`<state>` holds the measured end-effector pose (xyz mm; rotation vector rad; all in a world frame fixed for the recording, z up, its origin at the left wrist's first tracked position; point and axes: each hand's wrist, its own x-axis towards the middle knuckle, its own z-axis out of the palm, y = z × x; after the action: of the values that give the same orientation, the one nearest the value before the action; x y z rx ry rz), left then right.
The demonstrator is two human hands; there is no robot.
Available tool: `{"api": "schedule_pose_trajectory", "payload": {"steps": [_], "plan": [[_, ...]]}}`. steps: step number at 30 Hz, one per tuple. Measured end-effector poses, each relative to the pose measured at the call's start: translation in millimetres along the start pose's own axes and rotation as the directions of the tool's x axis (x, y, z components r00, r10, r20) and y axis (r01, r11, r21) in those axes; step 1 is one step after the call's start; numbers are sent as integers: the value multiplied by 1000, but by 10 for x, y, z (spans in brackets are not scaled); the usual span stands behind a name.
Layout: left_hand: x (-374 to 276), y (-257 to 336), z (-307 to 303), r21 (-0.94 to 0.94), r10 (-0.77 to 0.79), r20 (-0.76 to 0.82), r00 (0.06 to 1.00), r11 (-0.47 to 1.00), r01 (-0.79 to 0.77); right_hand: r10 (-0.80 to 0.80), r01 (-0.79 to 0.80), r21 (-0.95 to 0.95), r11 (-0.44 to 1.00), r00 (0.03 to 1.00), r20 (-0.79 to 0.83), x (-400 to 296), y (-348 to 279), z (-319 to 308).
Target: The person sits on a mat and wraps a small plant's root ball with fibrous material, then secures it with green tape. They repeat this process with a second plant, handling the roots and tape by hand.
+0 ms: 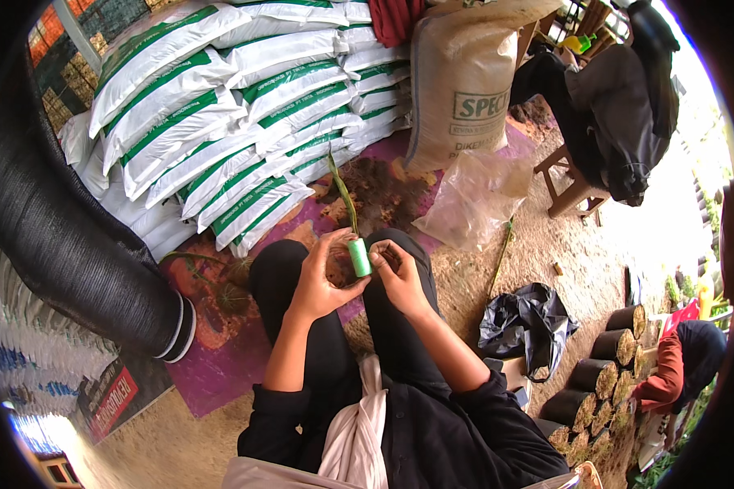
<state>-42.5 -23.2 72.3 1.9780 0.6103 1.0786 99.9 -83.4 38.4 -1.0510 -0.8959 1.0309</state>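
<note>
My left hand (322, 278) curls around a small green cylinder (359, 257), gripping it between thumb at the bottom and fingers at the top. A long, narrow green leaf or stem (345, 194) rises from the cylinder's upper end. Close against the cylinder's right side is my right hand (399, 274), its thumb and index finger nearly together; whether it pinches something thin there cannot be told. Both hands are above my knees. Beyond them, dark loose soil (376, 189) lies on a purple sheet (220, 385).
White-and-green sacks (293, 79) are stacked ahead, beside a large woven sack (459, 91) and clear plastic (477, 198). A black plastic bag (526, 327) and soil-filled black pots (578, 409) lie right. One person (618, 110) sits ahead right; another (673, 367) bends at far right. Plants (232, 293) lie left.
</note>
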Motion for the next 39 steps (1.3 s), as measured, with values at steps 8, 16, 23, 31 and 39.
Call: {"api": "schedule_pose_trajectory", "payload": {"steps": [8,16,23,31,39], "plan": [[31,-56,-195,5,5,-112,994,1000,-4,154,-197,423,884,979,135,309,-365,-27],[17,-50,-640,-6,-99,-103,990,995,99,-72,51,109,993,976,203,988,-599,-170],[-145,-189,-1075,213,-77,-87,993,973,94,-265,267,-250,931,963,44,1578,-753,-832],[-353,-268,-1393,245,-183,-83,980,949,198,-227,117,-270,956,876,-425,1943,-844,-2130],[58,-169,-1141,69,-97,-65,993,992,101,-682,316,-949,17,698,220,1946,-1056,-1571]]}}
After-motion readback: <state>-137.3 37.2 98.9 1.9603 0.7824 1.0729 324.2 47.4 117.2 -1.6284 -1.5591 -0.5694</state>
